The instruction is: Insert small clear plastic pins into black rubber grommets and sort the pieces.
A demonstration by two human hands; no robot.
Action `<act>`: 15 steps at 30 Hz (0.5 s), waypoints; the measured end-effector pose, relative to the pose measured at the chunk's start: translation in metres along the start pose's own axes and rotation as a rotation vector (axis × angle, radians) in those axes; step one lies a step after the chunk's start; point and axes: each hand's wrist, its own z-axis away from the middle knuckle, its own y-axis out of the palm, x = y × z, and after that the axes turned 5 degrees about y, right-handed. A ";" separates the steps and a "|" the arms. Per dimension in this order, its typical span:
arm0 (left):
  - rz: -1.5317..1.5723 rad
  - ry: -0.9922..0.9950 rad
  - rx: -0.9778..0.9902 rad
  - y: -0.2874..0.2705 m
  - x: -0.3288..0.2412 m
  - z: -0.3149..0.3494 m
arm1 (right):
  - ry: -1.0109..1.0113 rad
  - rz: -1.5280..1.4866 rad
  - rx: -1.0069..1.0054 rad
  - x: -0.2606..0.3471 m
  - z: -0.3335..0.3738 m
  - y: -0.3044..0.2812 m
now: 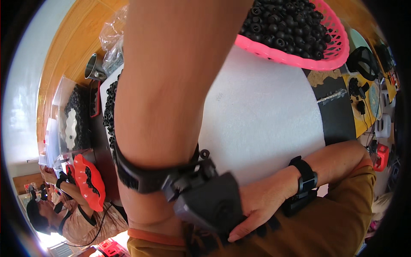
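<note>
My left arm [162,85] rises through the middle of the head view and leaves at the top edge, so my left hand is out of sight. A black strap [141,175] with a bulky dark device [209,201] is fastened round this arm. My right hand [265,197] is right beside the device, low in front of my brown shirt [338,210]. Its thumb stretches downward past the device, while the other fingers are hidden behind it. The right wrist carries a black band [305,175]. A small black ring-shaped part [204,153] lies on the white tabletop [261,115].
A pink basket [295,63] full of small black parts stands at the far right. More black parts [110,107] lie along the table's left edge, near a metal cup [94,68] and a clear bin [64,115]. A co-worker [81,214] sits left by a red tray [92,180].
</note>
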 end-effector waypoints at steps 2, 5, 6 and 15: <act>-0.032 0.013 -0.027 0.006 0.003 -0.008 | 0.044 -0.156 0.038 -0.001 -0.004 -0.002; -0.098 0.061 -0.125 0.010 0.000 -0.038 | -0.022 -0.066 -0.099 0.002 -0.002 0.007; -0.152 0.244 -0.199 0.012 0.013 -0.048 | -0.042 -0.174 -0.087 0.003 -0.003 0.012; -0.431 0.149 -0.183 -0.049 0.030 -0.002 | 0.169 -0.288 0.052 0.005 0.002 0.010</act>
